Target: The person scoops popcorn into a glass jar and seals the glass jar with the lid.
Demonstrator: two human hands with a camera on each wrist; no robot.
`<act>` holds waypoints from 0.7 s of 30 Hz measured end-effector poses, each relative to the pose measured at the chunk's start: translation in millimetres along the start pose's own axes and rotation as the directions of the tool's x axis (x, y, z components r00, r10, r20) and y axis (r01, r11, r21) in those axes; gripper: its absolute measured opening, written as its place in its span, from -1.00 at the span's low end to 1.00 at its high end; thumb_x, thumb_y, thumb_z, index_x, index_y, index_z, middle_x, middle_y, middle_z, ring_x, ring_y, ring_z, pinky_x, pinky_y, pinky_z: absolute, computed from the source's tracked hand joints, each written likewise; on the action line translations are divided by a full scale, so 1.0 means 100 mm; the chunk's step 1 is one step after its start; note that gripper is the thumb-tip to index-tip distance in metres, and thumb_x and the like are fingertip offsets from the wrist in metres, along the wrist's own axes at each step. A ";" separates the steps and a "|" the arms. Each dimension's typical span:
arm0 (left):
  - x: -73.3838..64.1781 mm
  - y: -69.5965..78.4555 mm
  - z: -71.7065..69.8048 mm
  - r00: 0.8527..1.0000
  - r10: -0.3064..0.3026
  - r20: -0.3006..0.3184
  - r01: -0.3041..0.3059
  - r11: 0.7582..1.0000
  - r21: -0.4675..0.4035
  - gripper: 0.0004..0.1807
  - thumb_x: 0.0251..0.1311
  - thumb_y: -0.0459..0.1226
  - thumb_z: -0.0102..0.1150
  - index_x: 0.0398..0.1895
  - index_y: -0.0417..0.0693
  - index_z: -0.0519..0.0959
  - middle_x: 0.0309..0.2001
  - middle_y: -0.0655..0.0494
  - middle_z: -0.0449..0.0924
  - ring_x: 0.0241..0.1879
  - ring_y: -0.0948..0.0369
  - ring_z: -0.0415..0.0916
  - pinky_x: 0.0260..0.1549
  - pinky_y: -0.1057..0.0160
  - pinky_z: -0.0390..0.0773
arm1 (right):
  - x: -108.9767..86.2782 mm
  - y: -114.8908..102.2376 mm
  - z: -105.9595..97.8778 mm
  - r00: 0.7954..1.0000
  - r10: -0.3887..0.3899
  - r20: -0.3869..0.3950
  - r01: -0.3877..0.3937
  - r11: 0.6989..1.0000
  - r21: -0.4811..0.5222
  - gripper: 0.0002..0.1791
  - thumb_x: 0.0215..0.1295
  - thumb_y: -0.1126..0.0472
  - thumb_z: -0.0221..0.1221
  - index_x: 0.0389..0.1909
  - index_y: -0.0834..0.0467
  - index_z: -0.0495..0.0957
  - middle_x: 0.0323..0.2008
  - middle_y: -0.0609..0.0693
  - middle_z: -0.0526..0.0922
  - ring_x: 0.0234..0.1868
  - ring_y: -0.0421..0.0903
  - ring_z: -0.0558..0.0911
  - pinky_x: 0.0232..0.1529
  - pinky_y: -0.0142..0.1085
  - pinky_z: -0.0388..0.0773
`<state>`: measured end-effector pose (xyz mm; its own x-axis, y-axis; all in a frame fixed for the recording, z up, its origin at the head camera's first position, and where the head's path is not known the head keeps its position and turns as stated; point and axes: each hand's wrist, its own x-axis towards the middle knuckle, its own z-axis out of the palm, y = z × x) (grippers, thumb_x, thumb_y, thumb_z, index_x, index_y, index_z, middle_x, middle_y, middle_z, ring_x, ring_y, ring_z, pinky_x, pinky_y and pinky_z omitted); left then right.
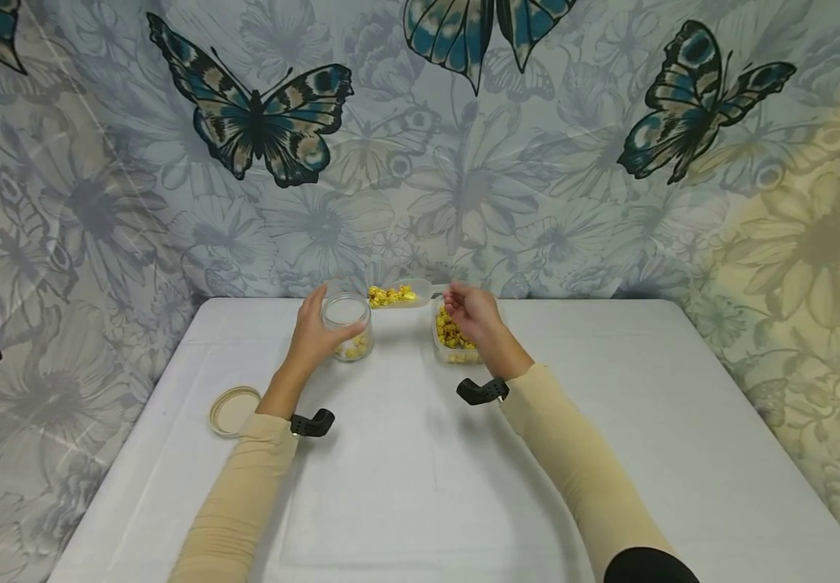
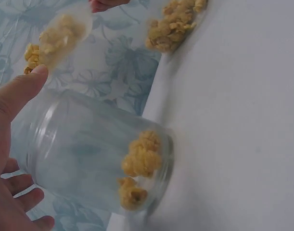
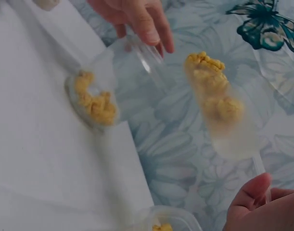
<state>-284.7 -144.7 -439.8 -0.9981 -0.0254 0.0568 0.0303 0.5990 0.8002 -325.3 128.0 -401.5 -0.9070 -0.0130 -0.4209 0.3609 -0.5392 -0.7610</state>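
Gripping the glass jar (image 2: 94, 149) near its mouth, my left hand (image 1: 310, 334) sets thumb and fingers around it, while my right hand (image 1: 479, 316) pinches the thin handle of a scoop (image 1: 422, 289), its tip toward 9 o'clock, just beside the jar's mouth. The scoop looks light and slightly bendy, so I judge the handle's root, close to the bowl, the steadiest hold; tilting would probably spill the loose, likely crushable popcorn (image 3: 228, 109). The jar should be heavier, stiff, slippery and breakable, best held round its upper wall. Frosted and translucent, the scoop carries bright yellow pieces toward its tip; the jar is clear and upright, a few pieces at its bottom. Taking the tabletop (image 1: 390, 486) as a dial, the jar stands near 11 o'clock, the scoop hangs near 12, and a clear tub (image 1: 458, 356) of popcorn sits between 12 and 1, partly hidden by my right hand. A round lid (image 1: 234, 411) lies near 9, by my left sleeve (image 1: 233, 502). Beyond 12 hangs a butterfly-print cloth (image 1: 463, 186).
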 end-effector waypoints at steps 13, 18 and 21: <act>-0.02 -0.19 0.07 0.995 -0.087 0.045 0.091 0.992 -0.092 0.20 -0.02 0.05 0.45 0.54 -0.16 -0.08 0.52 -0.20 -0.02 0.52 -0.12 -0.07 0.47 -0.16 0.02 | 0.00 0.09 0.09 1.000 -0.001 0.014 0.001 1.000 0.005 -0.90 0.49 0.29 -0.02 -0.18 0.26 0.42 -0.54 -0.01 0.53 -0.50 -0.20 0.49 -0.47 -0.52 0.48; -0.02 -0.23 0.09 0.997 -0.066 0.028 0.069 0.992 -0.109 0.15 -0.01 0.04 0.44 0.52 -0.17 -0.02 0.50 -0.22 0.04 0.50 -0.12 -0.01 0.46 -0.16 0.03 | 0.00 0.09 0.12 1.000 0.000 -0.006 0.000 1.000 0.009 -0.88 0.48 0.28 -0.01 -0.26 0.23 0.44 -0.54 -0.01 0.54 -0.49 -0.20 0.50 -0.46 -0.52 0.50; -0.03 -0.24 0.09 0.999 -0.049 0.011 0.050 0.992 -0.116 0.13 -0.01 0.03 0.45 0.51 -0.16 0.00 0.49 -0.21 0.07 0.50 -0.11 0.00 0.47 -0.14 0.04 | 0.01 0.09 0.13 1.000 -0.003 -0.004 0.003 1.000 0.007 -0.88 0.48 0.27 -0.01 -0.23 0.24 0.45 -0.53 -0.02 0.54 -0.47 -0.21 0.52 -0.45 -0.52 0.51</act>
<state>-283.1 -151.4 -464.7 -0.9989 -0.0461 0.0115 -0.0131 0.5005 0.8656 -325.6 111.8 -402.1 -0.9072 -0.0077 -0.4207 0.3565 -0.5452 -0.7588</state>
